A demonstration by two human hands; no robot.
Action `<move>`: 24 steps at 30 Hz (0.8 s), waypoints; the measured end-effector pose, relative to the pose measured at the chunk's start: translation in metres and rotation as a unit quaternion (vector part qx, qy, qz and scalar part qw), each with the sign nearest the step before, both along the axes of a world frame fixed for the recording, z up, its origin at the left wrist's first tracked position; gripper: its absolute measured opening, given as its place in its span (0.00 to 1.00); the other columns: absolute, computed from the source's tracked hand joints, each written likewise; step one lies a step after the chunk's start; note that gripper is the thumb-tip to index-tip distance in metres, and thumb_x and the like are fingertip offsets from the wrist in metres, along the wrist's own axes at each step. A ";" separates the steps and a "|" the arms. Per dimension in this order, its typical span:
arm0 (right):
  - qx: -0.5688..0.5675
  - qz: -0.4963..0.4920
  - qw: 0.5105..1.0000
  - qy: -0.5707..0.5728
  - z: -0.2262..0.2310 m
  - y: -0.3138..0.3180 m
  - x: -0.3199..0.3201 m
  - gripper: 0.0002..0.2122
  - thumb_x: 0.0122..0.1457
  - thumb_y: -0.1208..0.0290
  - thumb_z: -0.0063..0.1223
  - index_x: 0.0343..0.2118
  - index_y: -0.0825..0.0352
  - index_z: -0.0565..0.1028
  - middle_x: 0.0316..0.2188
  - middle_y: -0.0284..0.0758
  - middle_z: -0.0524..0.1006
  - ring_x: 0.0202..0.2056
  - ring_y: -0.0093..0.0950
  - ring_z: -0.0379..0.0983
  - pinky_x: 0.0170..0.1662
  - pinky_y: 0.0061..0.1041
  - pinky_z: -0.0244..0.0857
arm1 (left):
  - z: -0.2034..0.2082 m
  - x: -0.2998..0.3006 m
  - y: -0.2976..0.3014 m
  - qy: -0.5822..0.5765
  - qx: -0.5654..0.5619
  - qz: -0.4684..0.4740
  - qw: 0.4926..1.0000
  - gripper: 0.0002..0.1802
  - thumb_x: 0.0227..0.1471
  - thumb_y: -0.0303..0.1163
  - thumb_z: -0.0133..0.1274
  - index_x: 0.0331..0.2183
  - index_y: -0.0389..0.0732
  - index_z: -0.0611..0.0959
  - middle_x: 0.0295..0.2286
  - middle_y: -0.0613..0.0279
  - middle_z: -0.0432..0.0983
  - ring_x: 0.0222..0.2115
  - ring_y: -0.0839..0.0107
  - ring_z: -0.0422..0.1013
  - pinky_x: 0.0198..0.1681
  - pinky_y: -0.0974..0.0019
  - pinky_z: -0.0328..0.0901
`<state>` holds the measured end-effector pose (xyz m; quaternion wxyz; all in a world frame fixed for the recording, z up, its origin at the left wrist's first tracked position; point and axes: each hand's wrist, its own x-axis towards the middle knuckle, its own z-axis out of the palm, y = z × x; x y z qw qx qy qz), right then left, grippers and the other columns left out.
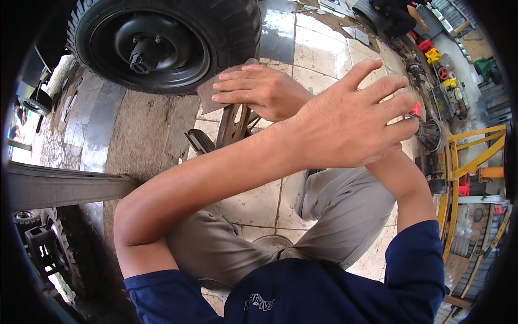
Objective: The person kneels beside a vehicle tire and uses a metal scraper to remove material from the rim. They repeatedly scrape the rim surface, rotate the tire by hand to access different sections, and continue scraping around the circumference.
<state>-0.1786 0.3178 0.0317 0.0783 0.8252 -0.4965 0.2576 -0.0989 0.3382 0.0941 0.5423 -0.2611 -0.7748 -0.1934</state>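
Observation:
My arms are crossed, the left forearm passing over the right. My left hand (361, 116) is raised on the right side, its fingers bent and spread with nothing seen in them. My right hand (264, 92) reaches out to the left, fingers stretched flat at the edge of a thin brown sheet or plate (207, 98). Whether the palm presses on it I cannot tell. Beneath that piece stands a dark metal support (226, 127) with angled bars, partly hidden by my forearm. Just beyond is a large black tyre on a dark wheel (156, 48) with a protruding hub.
At the left, a grey metal beam (70, 186) juts in above a toothed metal part (56, 243). A yellow metal frame (453, 173) stands at the right near axle parts (429, 132). Another person (399, 16) crouches at the far right. Pale tiles (259, 200) cover the floor.

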 end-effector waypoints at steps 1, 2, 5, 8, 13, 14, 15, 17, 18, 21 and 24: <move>0.009 -0.013 1.000 -0.014 0.002 0.001 -0.002 0.26 0.55 0.86 0.53 0.57 0.55 0.76 0.60 0.28 0.75 0.63 0.32 0.67 0.65 0.40 0.61 | 0.002 0.001 0.002 0.016 -0.010 0.014 1.000 0.17 0.47 0.39 0.58 0.42 0.49 0.82 0.45 0.62 0.73 0.55 0.62 0.66 0.62 0.42 0.56; 0.018 -0.021 0.999 -0.031 0.003 -0.001 -0.002 0.26 0.55 0.86 0.52 0.57 0.55 0.76 0.60 0.28 0.75 0.63 0.32 0.67 0.65 0.40 0.60 | 0.003 0.003 0.002 0.029 -0.020 0.032 0.999 0.17 0.47 0.39 0.58 0.41 0.49 0.82 0.45 0.62 0.73 0.56 0.62 0.66 0.63 0.42 0.56; 0.053 -0.041 0.997 -0.034 0.004 0.004 0.004 0.27 0.55 0.88 0.50 0.57 0.55 0.77 0.60 0.29 0.75 0.63 0.32 0.67 0.67 0.40 0.59 | 0.006 0.007 0.006 0.058 -0.023 0.047 0.997 0.16 0.47 0.39 0.56 0.41 0.50 0.83 0.46 0.62 0.73 0.57 0.61 0.66 0.64 0.40 0.55; 0.064 -0.001 0.997 -0.049 0.010 0.004 -0.002 0.28 0.55 0.88 0.47 0.57 0.54 0.77 0.60 0.30 0.75 0.64 0.32 0.67 0.68 0.40 0.58 | 0.004 0.010 0.009 0.054 -0.014 0.027 0.998 0.15 0.48 0.39 0.55 0.39 0.50 0.84 0.46 0.62 0.73 0.57 0.60 0.65 0.64 0.39 0.55; 0.095 -0.118 0.982 -0.108 0.009 0.009 -0.010 0.28 0.54 0.89 0.45 0.57 0.54 0.78 0.60 0.33 0.75 0.64 0.33 0.66 0.70 0.39 0.56 | -0.001 0.012 0.016 0.045 -0.002 0.000 0.999 0.15 0.50 0.39 0.54 0.40 0.48 0.85 0.47 0.61 0.74 0.57 0.60 0.66 0.65 0.39 0.54; 0.095 -0.059 0.990 -0.084 0.013 0.013 -0.003 0.28 0.55 0.88 0.46 0.57 0.55 0.78 0.60 0.33 0.75 0.64 0.34 0.66 0.69 0.39 0.57 | -0.001 0.014 0.016 0.042 -0.001 -0.004 0.999 0.15 0.50 0.39 0.53 0.41 0.48 0.85 0.47 0.61 0.74 0.57 0.60 0.66 0.65 0.39 0.54; 0.097 -0.031 0.993 -0.067 0.018 0.011 -0.001 0.28 0.55 0.88 0.46 0.57 0.55 0.77 0.60 0.33 0.75 0.64 0.34 0.67 0.69 0.39 0.57 | -0.001 0.015 0.016 0.039 0.000 -0.008 0.999 0.16 0.51 0.39 0.53 0.41 0.47 0.85 0.48 0.60 0.74 0.58 0.61 0.66 0.65 0.39 0.54; 0.103 0.023 0.994 -0.033 0.023 0.013 -0.002 0.28 0.55 0.88 0.45 0.57 0.55 0.77 0.60 0.33 0.75 0.63 0.35 0.67 0.69 0.38 0.58 | -0.001 0.013 0.014 0.035 -0.009 0.001 0.999 0.18 0.52 0.39 0.52 0.44 0.47 0.85 0.49 0.59 0.74 0.58 0.60 0.66 0.65 0.39 0.54; 0.096 0.026 0.992 -0.075 0.022 0.012 -0.010 0.27 0.55 0.88 0.45 0.57 0.56 0.77 0.60 0.33 0.75 0.63 0.34 0.67 0.68 0.38 0.59 | -0.001 0.012 0.014 0.033 -0.012 0.003 0.999 0.19 0.52 0.40 0.51 0.45 0.47 0.85 0.50 0.58 0.74 0.58 0.60 0.66 0.65 0.39 0.54; 0.101 -0.142 0.978 -0.113 0.015 0.010 -0.021 0.27 0.56 0.87 0.46 0.57 0.56 0.77 0.60 0.32 0.75 0.64 0.33 0.66 0.69 0.39 0.57 | -0.002 0.011 0.014 0.039 -0.018 -0.005 0.999 0.23 0.54 0.39 0.49 0.49 0.42 0.84 0.52 0.56 0.74 0.59 0.59 0.66 0.66 0.42 0.55; 0.092 -0.049 0.993 -0.049 0.020 0.015 -0.008 0.27 0.56 0.87 0.47 0.58 0.56 0.76 0.60 0.33 0.75 0.63 0.35 0.67 0.68 0.36 0.60 | -0.004 0.015 0.013 -0.006 -0.013 -0.056 0.998 0.27 0.50 0.37 0.53 0.52 0.37 0.81 0.56 0.56 0.72 0.62 0.60 0.64 0.67 0.46 0.56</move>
